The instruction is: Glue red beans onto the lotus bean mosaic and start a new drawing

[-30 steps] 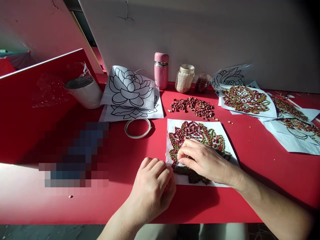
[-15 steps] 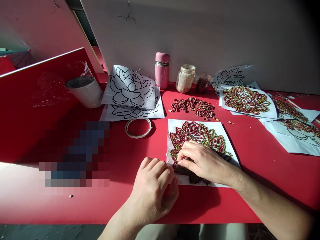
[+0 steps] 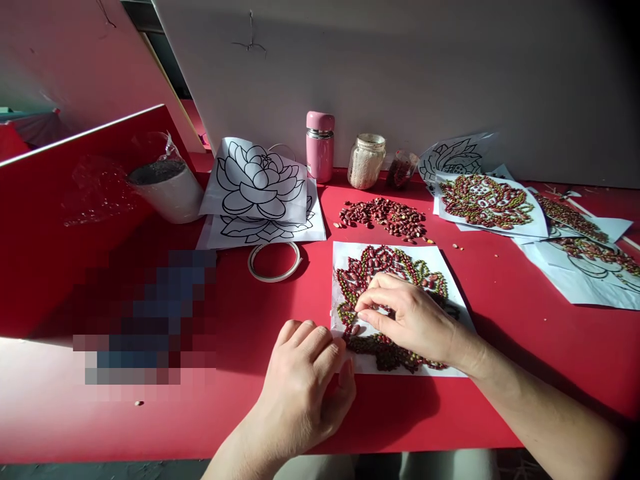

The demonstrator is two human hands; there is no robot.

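Two hands are seen at the bean picture [image 3: 367, 265]. The left hand [image 3: 306, 380] is held curled at its eight-o'clock edge — whether anything is gripped cannot be told. The right hand [image 3: 406, 313] is held over its middle, thumb and fingertips drawn together, their contents hidden. Beyond the picture, a pale ring [image 3: 253, 265] is laid at ten o'clock, red beans [image 3: 387, 217] are heaped at twelve — and a pink flask [image 3: 320, 153] is stood at eleven.

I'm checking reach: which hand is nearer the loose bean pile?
Right. Right hand over the bean picture, in front of the pile; left hand farther back, by the picture's left edge.
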